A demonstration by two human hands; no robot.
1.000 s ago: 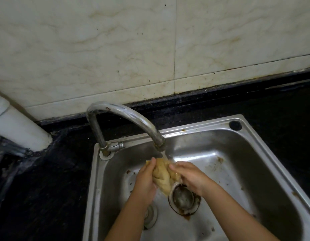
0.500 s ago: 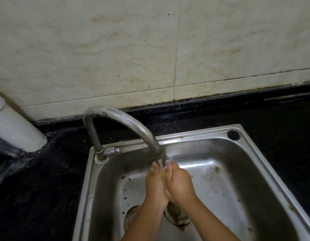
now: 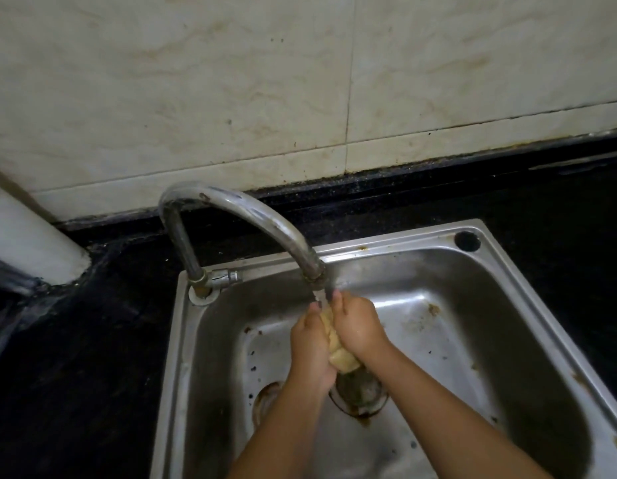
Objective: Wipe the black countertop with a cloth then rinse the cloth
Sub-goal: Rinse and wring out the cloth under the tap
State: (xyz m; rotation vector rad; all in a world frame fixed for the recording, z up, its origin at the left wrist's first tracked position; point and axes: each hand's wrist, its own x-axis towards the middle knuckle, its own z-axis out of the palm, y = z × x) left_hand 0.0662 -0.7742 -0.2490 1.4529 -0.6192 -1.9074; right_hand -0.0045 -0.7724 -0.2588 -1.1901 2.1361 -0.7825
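A view from above looks down into a steel sink (image 3: 528,305) set in a black desk (image 3: 75,357). Two bare forearms reach up from the bottom edge and meet over the middle of the basin.

The left hand (image 3: 310,344) and the right hand (image 3: 357,328) press together, palms facing, fingers curled around a wadded yellow cloth (image 3: 338,350). Both hands grasp it. Only a strip of cloth shows between them, with a lump bulging out below the palms. The fingertips point up toward the wall.

A curved metal tap (image 3: 238,216) rises from the sink's back left corner and arches rightward. Its spout ends just above the fingertips. A thin stream of water (image 3: 319,297) falls from it onto the top of the cloth, between the two hands.

Directly under the hands lies the round drain (image 3: 362,392), partly hidden by the cloth and the left wrist. A second round fitting (image 3: 265,399) in the basin floor sits left of it, half covered by the left forearm. Brown rust spots dot the basin floor and rim. A small dark hole (image 3: 467,240) marks the sink's back right corner.

Behind the sink, a band of desk meets a wall (image 3: 231,98) of pale, veined tiles with grimy joints. At far left, a white pipe (image 3: 27,243) comes down to the desk.
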